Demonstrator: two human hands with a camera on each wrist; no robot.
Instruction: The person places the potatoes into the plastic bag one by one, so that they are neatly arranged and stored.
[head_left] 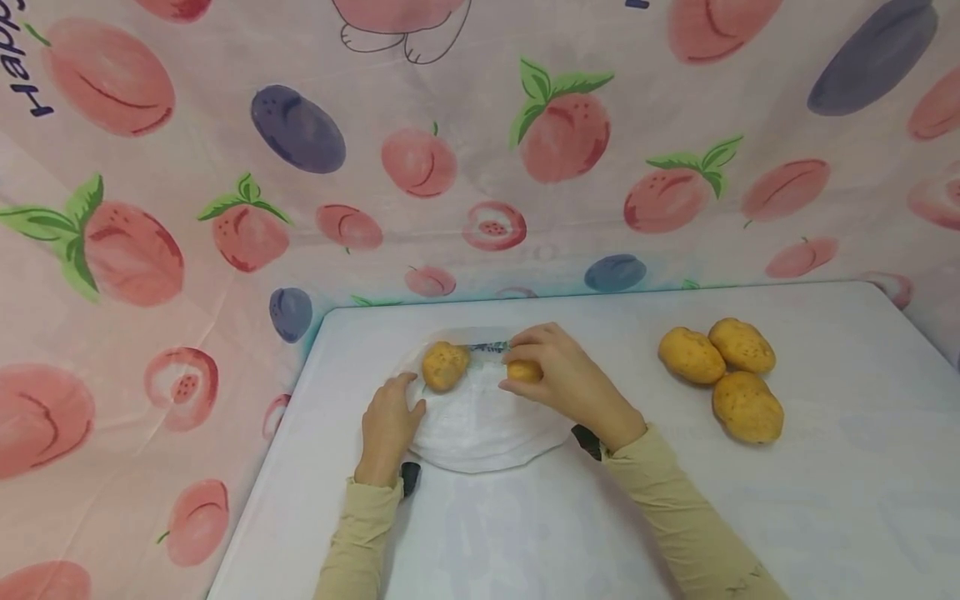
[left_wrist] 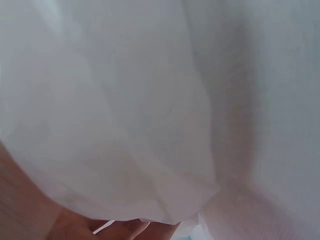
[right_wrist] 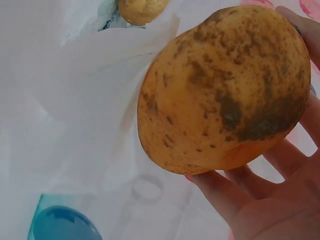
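In the head view a white plastic bag (head_left: 480, 425) lies spread on the table, with blue-green print near its far side. One potato (head_left: 446, 367) sits at the bag's far left. My right hand (head_left: 555, 367) holds another potato (right_wrist: 225, 90) over the bag's right part. The right wrist view shows this potato large, with brown specks and dark patches, gripped between thumb and fingers. My left hand (head_left: 390, 421) rests at the bag's left edge, thumb and forefinger apart. In the left wrist view the bag (left_wrist: 125, 115) covers much of the hand, with some fingers showing below.
Three potatoes (head_left: 746, 407) lie grouped on the right of the white table (head_left: 847, 500). A cloth (head_left: 487, 167) printed with peaches hangs behind the table and along its left side. Dark bands (head_left: 410, 479) show under both wrists.
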